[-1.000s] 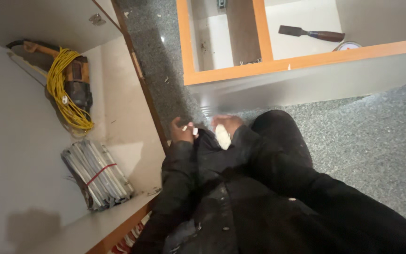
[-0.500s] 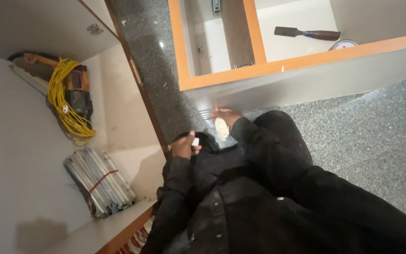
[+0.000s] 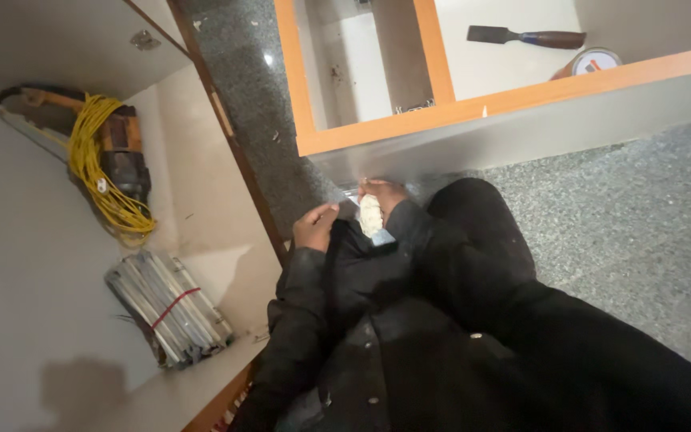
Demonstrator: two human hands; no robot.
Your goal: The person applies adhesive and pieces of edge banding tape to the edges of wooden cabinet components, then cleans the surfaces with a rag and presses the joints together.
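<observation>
My right hand (image 3: pixel 385 198) is closed around a pale, whitish wad, perhaps a cloth or sponge (image 3: pixel 371 215), held close to the grey side panel (image 3: pixel 537 120) of an orange-edged cabinet. My left hand (image 3: pixel 315 226) is just to its left, fingers curled, nearly touching the wad; whether it grips anything I cannot tell. Both arms are in black sleeves, and my black-trousered knee (image 3: pixel 473 232) is bent up right behind the hands.
An open cabinet at left holds a power tool (image 3: pixel 125 156) wrapped in yellow cord (image 3: pixel 93 180) and a tied bundle of grey strips (image 3: pixel 168 308). Inside the orange-framed cabinet lie a chisel (image 3: pixel 525 37) and a round tin (image 3: pixel 593 62). Grey speckled floor (image 3: pixel 633 216) lies right.
Both hands have risen from my lap toward the cabinet's grey panel, the right hand carrying the pale wad with it. The view has shifted slightly.
</observation>
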